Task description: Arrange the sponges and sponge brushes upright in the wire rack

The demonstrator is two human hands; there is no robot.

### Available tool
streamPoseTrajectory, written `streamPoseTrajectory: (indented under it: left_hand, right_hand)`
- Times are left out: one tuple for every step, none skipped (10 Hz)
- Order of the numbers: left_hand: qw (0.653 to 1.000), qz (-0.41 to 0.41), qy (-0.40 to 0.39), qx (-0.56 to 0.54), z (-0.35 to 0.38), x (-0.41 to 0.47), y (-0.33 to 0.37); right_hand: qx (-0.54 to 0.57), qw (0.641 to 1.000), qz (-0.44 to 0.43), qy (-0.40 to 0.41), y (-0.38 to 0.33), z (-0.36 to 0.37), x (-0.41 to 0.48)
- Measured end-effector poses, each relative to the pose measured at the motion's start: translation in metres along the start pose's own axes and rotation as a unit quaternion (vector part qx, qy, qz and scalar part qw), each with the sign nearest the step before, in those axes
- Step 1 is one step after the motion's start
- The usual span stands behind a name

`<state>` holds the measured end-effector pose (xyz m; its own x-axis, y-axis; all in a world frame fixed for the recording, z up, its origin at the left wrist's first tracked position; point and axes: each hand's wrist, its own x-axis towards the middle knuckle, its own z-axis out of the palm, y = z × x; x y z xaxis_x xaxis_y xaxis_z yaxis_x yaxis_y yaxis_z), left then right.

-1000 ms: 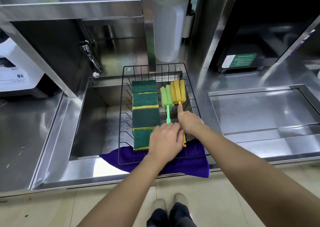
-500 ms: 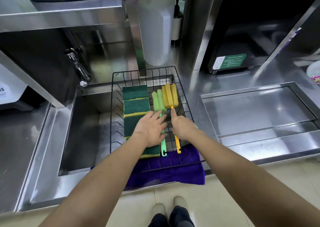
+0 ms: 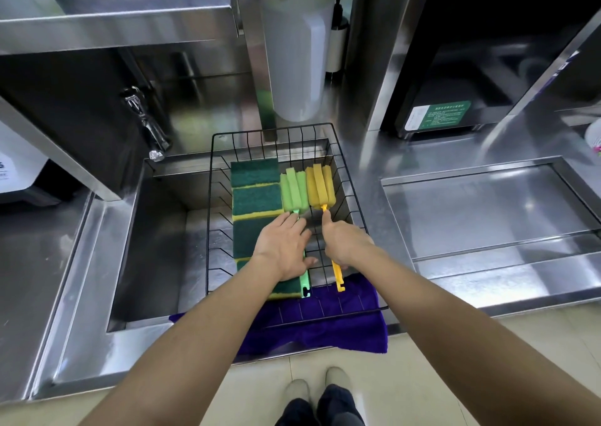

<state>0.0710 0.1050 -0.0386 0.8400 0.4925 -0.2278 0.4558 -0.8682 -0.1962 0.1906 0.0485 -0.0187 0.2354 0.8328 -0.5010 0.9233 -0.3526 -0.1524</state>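
A black wire rack sits over the sink on a purple cloth. Several green-and-yellow sponges stand on edge in a row along its left side. To their right lie a green sponge brush and a yellow sponge brush, heads toward the back, handles toward me. My left hand lies over the green handle, fingers spread, thumb round it. My right hand is closed on the yellow handle, index finger stretched along it toward the head.
The steel sink drops away left of the rack, with a faucet at its back left. A white jug stands behind the rack. A recessed steel tray lies to the right. My shoes show below the counter edge.
Both hands have slid forward along the brush handles toward the heads, so the handle ends now show behind them. My left hand has flattened over the green handle.
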Motion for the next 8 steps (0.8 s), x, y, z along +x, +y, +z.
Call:
streamPoseTrajectory:
  left_hand:
    - [1.0, -0.004, -0.004, -0.01, 0.001, 0.0, -0.001]
    - [1.0, -0.003, -0.008, -0.002, 0.002, 0.0, 0.0]
    - [1.0, -0.005, -0.01, -0.003, -0.001, -0.001, 0.001]
    - [1.0, 0.001, -0.002, -0.028, -0.007, -0.001, 0.004]
    - [0.997, -0.011, 0.01, -0.082, -0.018, -0.004, 0.01]
    - [0.983, -0.043, 0.027, -0.176, -0.028, -0.011, 0.02]
    - [0.967, -0.073, 0.053, -0.239, -0.033, -0.022, 0.027]
    - [0.966, -0.073, 0.072, -0.237, -0.025, -0.04, 0.044]
  right_hand:
    - [-0.026, 0.999, -0.002, -0.022, -0.003, 0.0, 0.001]
    - [-0.044, 0.998, 0.001, -0.04, -0.004, 0.0, 0.003]
    - [-0.026, 0.999, 0.005, -0.038, -0.004, 0.001, 0.004]
    - [0.015, 0.999, 0.025, -0.018, -0.006, -0.002, 0.002]
    - [0.056, 0.997, 0.042, 0.007, -0.008, -0.012, -0.002]
    - [0.092, 0.994, 0.04, 0.03, -0.006, -0.026, -0.006]
    - [0.119, 0.991, 0.036, 0.059, 0.0, -0.041, -0.01]
    - [0.198, 0.973, 0.007, 0.121, 0.007, -0.059, -0.017]
